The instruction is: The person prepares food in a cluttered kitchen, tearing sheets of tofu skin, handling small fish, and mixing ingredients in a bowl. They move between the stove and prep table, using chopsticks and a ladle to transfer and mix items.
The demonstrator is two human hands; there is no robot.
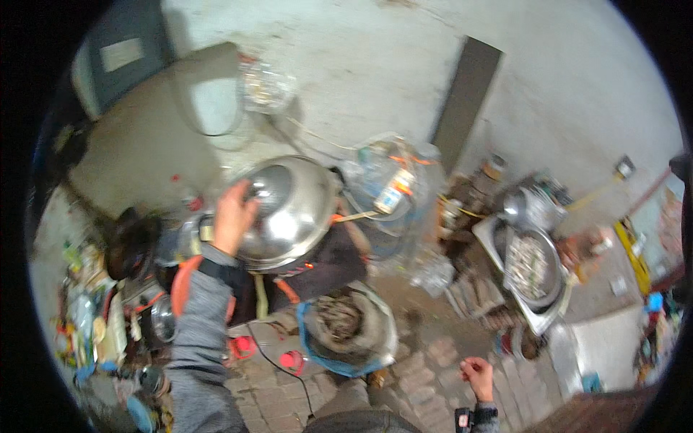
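My left hand [234, 217] is on the knob side of a domed metal lid with a glass centre [303, 216], its fingers around the knob. The lid covers a pan on a dark induction cooker [335, 262] with a lit red display. My right hand [477, 376] hangs low over the brick floor, fingers curled, holding nothing that I can see. Below the cooker stands a tub lined with a blue-edged bag [387, 330], with a brownish mass inside. To the right, a metal bowl [552, 260] of pale chopped food sits over a steel sink or tray [533, 322].
A clear plastic bag [433, 273] lies right of the cooker, near a white labelled container [394, 192]. Bottles and packets [81, 314] crowd the left side. Red-capped containers [292, 360] and a black cable [281, 368] are on the floor. A dark board [468, 97] leans on the wall.
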